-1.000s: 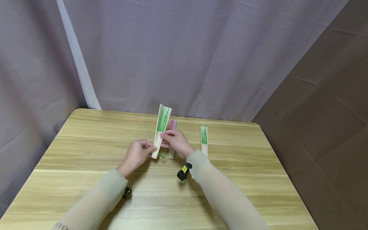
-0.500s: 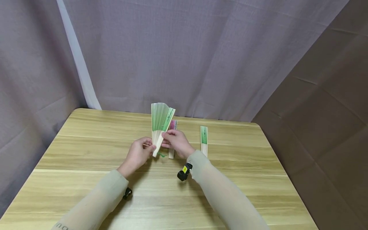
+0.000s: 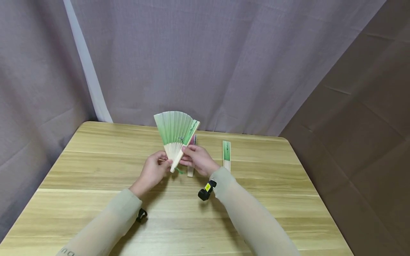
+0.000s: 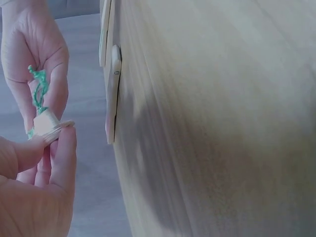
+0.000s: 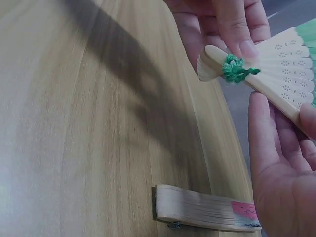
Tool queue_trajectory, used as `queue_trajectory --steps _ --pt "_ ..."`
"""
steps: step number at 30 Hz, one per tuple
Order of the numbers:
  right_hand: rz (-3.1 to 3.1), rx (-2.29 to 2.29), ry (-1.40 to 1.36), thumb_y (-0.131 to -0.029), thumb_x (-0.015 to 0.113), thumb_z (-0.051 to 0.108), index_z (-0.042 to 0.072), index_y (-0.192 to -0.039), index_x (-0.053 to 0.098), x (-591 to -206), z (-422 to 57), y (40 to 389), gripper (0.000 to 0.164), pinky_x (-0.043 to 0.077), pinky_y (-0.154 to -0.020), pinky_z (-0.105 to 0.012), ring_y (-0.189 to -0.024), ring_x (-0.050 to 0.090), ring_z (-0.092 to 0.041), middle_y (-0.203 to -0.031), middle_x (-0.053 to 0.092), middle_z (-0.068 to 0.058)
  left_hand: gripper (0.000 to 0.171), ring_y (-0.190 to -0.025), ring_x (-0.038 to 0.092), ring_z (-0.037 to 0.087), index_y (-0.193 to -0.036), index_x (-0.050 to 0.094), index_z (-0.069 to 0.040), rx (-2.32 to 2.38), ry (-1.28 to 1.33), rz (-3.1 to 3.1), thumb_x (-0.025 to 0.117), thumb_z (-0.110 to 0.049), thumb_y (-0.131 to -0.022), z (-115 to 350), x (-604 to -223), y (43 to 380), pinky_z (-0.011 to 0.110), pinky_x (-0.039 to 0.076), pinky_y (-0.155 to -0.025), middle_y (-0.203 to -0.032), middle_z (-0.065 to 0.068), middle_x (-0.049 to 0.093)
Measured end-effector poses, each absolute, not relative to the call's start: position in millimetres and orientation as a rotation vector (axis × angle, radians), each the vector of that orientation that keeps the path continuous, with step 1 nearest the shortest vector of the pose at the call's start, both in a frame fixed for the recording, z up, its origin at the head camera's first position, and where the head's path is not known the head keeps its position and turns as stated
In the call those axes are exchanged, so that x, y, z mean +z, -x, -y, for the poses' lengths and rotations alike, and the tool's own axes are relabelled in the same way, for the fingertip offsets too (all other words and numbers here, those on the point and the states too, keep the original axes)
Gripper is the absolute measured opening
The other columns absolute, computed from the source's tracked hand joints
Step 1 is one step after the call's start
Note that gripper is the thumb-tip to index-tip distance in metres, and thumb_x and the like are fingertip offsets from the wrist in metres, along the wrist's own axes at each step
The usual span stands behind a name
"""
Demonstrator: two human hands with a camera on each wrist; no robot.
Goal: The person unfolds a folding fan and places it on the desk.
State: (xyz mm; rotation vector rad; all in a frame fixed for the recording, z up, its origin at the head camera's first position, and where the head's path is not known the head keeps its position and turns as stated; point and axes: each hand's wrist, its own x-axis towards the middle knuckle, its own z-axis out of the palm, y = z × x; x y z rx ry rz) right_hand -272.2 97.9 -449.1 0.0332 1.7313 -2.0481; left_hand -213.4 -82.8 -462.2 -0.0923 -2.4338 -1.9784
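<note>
Green cloth and pale ribs make up the spread fan [image 3: 174,129], which we hold up over the worktop [image 3: 179,224], its leaf partly opened and fanning away from us. Our left hand [image 3: 154,170] pinches the ribs near the narrow base, thumb on one face and fingers behind. Our right hand [image 3: 201,160] grips the right outer stick higher up, between thumb and fingers. In the right wrist view we see small cutouts in the ribs and a knotted green cord [image 5: 234,70] at the base. A pink-marked folded fan [image 5: 197,206] lies on the worktop just beyond our right hand, which partly covers it in the head view. Farther right lies a green folded fan [image 3: 226,154], its near end hidden by our right sleeve [image 3: 250,213]. Behind the worktop hangs a greyish-mauve curtain [image 3: 198,60].
</note>
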Motion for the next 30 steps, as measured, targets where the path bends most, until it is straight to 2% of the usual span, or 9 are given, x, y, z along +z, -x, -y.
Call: queue_trajectory --steps 7,18,30 --pt "-1.738 -2.081 -0.048 -0.098 0.058 0.019 -0.003 -0.121 0.056 -446.1 -95.3 272.2 0.032 0.056 -0.088 -0.035 -0.091 0.065 -0.024 -0.107 0.062 -0.020 0.015 -0.093 0.063 0.030 -0.109 0.054 0.008 -2.112 0.049 2.331 0.057 0.004 -0.094 82.4 -461.7 215.6 0.030 0.059 -0.077 -0.106 0.022 0.057" --pt "-1.705 -2.191 -0.133 -0.099 0.055 0.016 -0.004 -0.119 0.056 -447.0 -92.6 272.5 0.028 0.056 -0.087 -0.034 -0.095 0.066 -0.026 -0.109 0.063 -0.021 0.031 -0.097 0.060 0.027 -0.126 0.044 0.008 -2.313 -0.120 2.110 0.053 0.002 -0.097 81.7 -458.6 218.7 0.027 0.057 -0.082 -0.113 0.024 0.053" --pt "-1.642 -2.257 -0.200 -0.099 0.057 0.016 -0.004 -0.116 0.056 -444.4 -90.0 268.8 0.026 0.055 -0.088 -0.033 -0.093 0.066 -0.024 -0.105 0.064 -0.019 0.036 -0.102 0.059 0.028 -0.132 0.039 0.005 -2.456 -0.199 1.980 0.050 0.000 -0.098 82.5 -456.6 219.2 0.026 0.056 -0.085 -0.119 0.025 0.049"
